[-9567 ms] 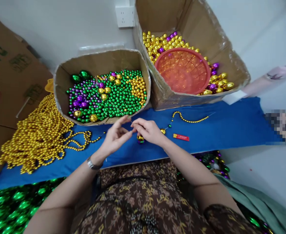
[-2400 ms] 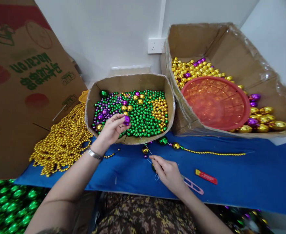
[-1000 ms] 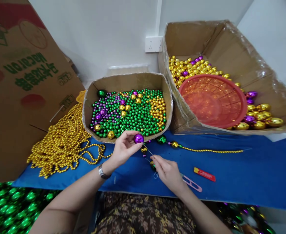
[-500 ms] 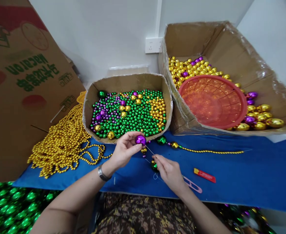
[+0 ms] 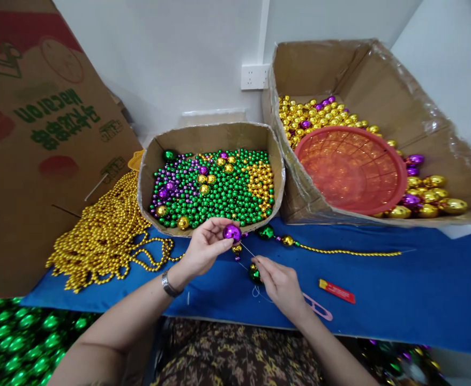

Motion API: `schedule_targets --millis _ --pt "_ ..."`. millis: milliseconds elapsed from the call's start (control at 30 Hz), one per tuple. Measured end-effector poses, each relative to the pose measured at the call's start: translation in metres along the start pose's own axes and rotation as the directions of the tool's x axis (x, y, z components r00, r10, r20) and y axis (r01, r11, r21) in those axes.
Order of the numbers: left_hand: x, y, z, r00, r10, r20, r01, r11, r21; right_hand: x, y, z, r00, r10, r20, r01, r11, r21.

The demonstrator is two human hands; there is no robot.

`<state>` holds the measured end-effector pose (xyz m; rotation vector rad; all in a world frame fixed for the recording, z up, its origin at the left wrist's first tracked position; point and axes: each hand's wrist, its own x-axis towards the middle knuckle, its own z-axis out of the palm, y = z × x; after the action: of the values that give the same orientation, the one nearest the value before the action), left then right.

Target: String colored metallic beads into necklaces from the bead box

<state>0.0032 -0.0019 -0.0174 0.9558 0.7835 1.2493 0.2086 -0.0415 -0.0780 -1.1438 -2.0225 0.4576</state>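
My left hand (image 5: pixel 208 245) pinches a large shiny purple bead (image 5: pixel 232 233) in front of the small bead box. Lower and to the right, my right hand (image 5: pixel 278 281) is closed on a thin needle (image 5: pixel 248 249) whose far tip meets the purple bead; whether it is inside the hole I cannot tell. A green bead (image 5: pixel 254 273) lies beside my right fingers, with a loop of thin clear string (image 5: pixel 256 291) below it. Small gold and purple beads (image 5: pixel 237 251) hang just under the purple one. Behind, a strand with a green bead (image 5: pixel 266 231) and gold beads (image 5: pixel 339 250) stretches right.
A cardboard box (image 5: pixel 215 128) of small mixed beads stands ahead. Right of it, a bigger box (image 5: pixel 319 59) holds gold and purple beads and a red basket (image 5: pixel 351 208). Gold bead strands (image 5: pixel 102 236) are heaped left. A red cutter (image 5: pixel 337 290) and pink tool (image 5: pixel 319 307) lie right.
The whole view has shifted very slightly. Both hands keep the same hold on the purple bead and the needle.
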Motion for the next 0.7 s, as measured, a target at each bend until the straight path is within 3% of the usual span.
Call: schedule_targets --millis 133,367,533,600,633,700 --pt "0.001 0.003 0.001 0.999 -0.040 0.015 0.040 0.998 -0.039 0.001 -0.001 -0.001 1.000 -0.016 -0.018 0.016 1.000 0.016" --pt "-0.003 -0.004 0.003 0.998 0.011 0.062 -0.013 0.999 0.043 0.001 -0.002 0.000 0.999 -0.027 -0.028 0.026 0.999 -0.035" --pt "0.012 0.008 -0.008 0.978 0.002 0.210 -0.064 0.956 0.286 0.002 -0.002 -0.003 0.999 -0.010 -0.033 0.009 1.000 -0.016" --pt "0.035 0.016 -0.014 0.983 0.064 0.173 -0.148 0.830 0.538 0.002 -0.002 -0.005 0.999 0.022 -0.037 -0.023 0.999 -0.022" --pt "0.048 0.019 -0.017 0.982 0.119 0.147 -0.188 0.691 0.698 0.002 -0.001 -0.006 0.999 0.040 -0.037 -0.041 0.999 -0.035" --pt "0.077 0.019 -0.021 0.970 0.136 0.202 -0.232 0.259 0.938 0.003 -0.001 -0.006 0.997 0.071 -0.035 -0.073 0.996 -0.060"
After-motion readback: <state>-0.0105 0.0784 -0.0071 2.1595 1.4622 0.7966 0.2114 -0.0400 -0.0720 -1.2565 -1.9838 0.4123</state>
